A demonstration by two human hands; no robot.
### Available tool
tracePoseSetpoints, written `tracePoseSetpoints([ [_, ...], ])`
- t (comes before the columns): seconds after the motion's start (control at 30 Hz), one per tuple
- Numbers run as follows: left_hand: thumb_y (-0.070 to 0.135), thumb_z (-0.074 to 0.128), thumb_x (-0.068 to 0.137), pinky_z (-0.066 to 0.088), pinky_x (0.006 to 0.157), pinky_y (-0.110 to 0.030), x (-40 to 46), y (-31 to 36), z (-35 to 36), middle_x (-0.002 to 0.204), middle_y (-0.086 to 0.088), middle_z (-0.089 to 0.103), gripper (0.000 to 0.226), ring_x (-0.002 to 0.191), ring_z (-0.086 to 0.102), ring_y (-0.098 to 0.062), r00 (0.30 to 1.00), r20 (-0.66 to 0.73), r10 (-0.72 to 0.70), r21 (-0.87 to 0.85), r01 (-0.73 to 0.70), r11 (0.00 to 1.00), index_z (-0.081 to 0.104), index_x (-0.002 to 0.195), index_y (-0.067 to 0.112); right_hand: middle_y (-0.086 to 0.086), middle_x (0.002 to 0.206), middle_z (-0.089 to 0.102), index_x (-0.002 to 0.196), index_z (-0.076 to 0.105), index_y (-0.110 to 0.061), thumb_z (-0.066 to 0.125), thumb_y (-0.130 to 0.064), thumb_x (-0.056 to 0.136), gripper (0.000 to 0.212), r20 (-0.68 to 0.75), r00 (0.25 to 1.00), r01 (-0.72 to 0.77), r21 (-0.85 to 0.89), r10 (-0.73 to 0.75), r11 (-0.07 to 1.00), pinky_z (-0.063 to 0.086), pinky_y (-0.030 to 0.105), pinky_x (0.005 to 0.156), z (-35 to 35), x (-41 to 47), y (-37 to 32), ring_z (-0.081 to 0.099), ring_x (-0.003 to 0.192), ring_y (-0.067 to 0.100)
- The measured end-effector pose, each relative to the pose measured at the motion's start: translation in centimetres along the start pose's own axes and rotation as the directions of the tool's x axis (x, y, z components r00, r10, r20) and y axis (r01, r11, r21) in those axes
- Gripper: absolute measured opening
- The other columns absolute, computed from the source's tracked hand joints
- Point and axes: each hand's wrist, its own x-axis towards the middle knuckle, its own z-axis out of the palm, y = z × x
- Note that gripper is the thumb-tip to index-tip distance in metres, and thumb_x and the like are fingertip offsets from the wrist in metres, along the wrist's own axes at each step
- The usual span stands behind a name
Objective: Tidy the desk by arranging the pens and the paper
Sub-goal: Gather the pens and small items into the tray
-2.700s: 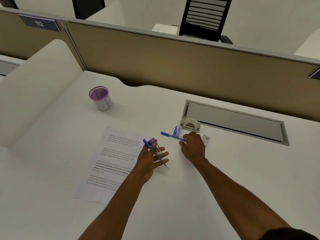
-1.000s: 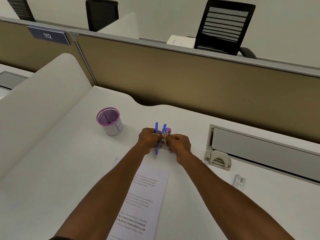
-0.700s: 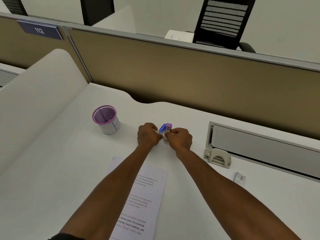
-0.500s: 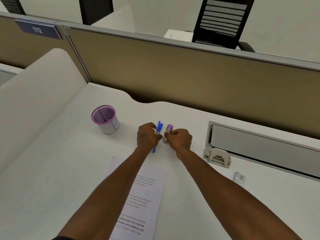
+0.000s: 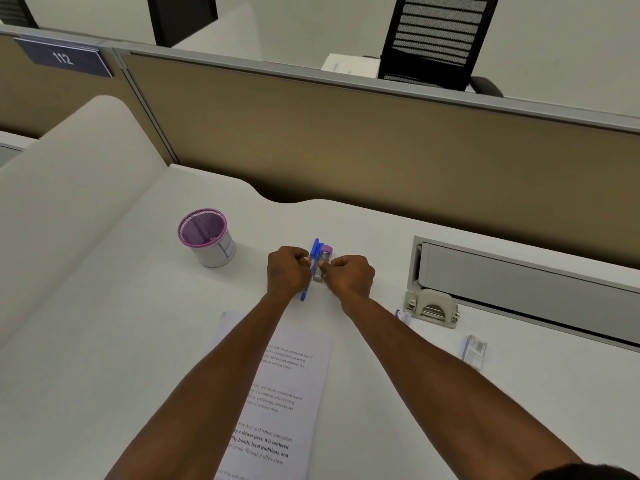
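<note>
Fists are closing from both sides: we are pinching the slim blue plastic pens [image 5: 313,268] in our left hand [image 5: 287,271] and right hand [image 5: 349,276], above the white bench [image 5: 121,341], beyond the printed white paper sheet [image 5: 294,386].

Partition sign [image 5: 65,58]: we read the white number "112" on a dark blue plate.
Paper [image 5: 277,403]: we make out fragments, "nature-connected way of", "a slower pace. It is centered", "bonds, local traditions, and"; the remaining print is too small for us to read.
</note>
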Motion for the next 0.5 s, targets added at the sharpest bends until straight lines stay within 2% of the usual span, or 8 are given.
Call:
tracePoseSetpoints([
  [0.17,0.012,0.065,0.089,0.045,0.085,-0.021,-0.3,0.1,-0.3,0.104,-0.016,0.073,0.022,0.097,0.068,-0.027,1.000,-0.002,-0.008,-0.014,0.008,1.000,0.073,0.105,0.000,0.007,0.074,0.073,0.077,0.075,-0.010,0.077,-0.031,0.083,0.022,0.013,1.000,0.020,0.106,-0.021,0.994,0.061,0.043,0.075,-1.7,-1.5,-0.4,0.070,0.071,0.024],
  [0.27,0.020,0.069,0.089,0.048,0.094,-0.028,-1.1,0.6,-0.6,0.116,-0.012,0.068,0.032,0.104,0.064,-0.025,0.997,-0.073,0.008,-0.014,-0.009,1.000,0.068,0.116,0.006,0.001,0.081,0.075,0.087,0.074,-0.016,0.074,-0.031,0.086,0.015,-0.031,0.998,0.066,0.202,-0.061,0.977,0.061,0.037,0.075,-4.7,-3.3,0.2,0.072,0.074,0.018],
  [0.37,0.024,0.069,0.088,0.040,0.091,-0.017,-3.6,1.8,0.1,0.120,-0.006,0.064,0.032,0.112,0.057,-0.021,0.973,-0.171,0.155,-0.030,-0.163,0.986,0.067,0.117,0.011,-0.008,0.072,0.073,0.082,0.074,-0.022,0.073,-0.024,0.085,0.004,-0.129,0.990,0.095,0.270,-0.062,0.958,0.055,0.027,0.062,-8.6,-5.9,2.6,0.071,0.061,0.010],
  [0.43,0.023,0.069,0.088,0.032,0.091,-0.006,-6.3,3.0,1.4,0.117,-0.003,0.064,0.028,0.112,0.054,-0.018,0.938,-0.187,0.290,-0.056,-0.305,0.951,0.067,0.115,0.014,-0.009,0.070,0.072,0.079,0.073,-0.023,0.072,-0.022,0.085,0.006,-0.204,0.978,0.097,0.244,-0.047,0.965,0.055,0.027,0.064,-11.0,-7.3,4.8,0.070,0.063,0.010],
  [0.5,0.024,0.069,0.087,0.038,0.093,-0.007,-9.0,4.0,3.1,0.113,0.000,0.065,0.025,0.108,0.056,-0.015,0.914,-0.138,0.382,-0.127,-0.399,0.908,0.067,0.112,0.018,-0.008,0.073,0.071,0.080,0.074,-0.020,0.072,-0.022,0.085,0.006,-0.300,0.951,0.109,0.125,-0.067,0.986,0.055,0.028,0.071,-13.2,-8.2,7.0,0.069,0.070,0.012],
])
